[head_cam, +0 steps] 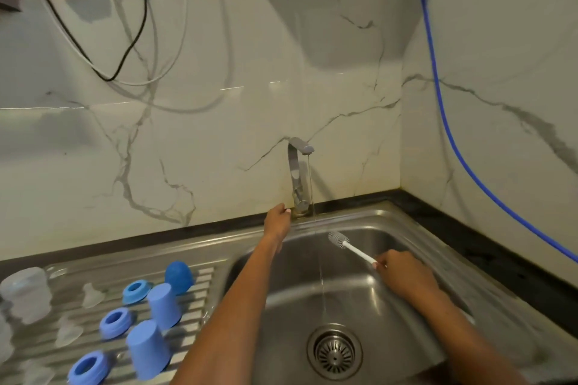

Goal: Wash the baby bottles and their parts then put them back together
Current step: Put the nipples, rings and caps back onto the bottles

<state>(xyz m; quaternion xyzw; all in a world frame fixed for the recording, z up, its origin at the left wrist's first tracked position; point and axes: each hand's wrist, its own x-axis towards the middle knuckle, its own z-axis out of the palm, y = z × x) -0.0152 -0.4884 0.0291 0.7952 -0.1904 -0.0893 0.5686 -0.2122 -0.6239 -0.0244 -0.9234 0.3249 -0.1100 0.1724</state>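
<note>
Now, left hand: your fingers curl at the tap base, setting the thin stream.
Right hand: you grip the brush handle, bristles near the water for rinsing.
Caps: mouth down on the drainboard, probably draining.

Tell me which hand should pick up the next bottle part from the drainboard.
Left, probably. The left hand holds nothing, resting at the tap's base, drainboard side. The right hand grips the brush over the sink.
</note>
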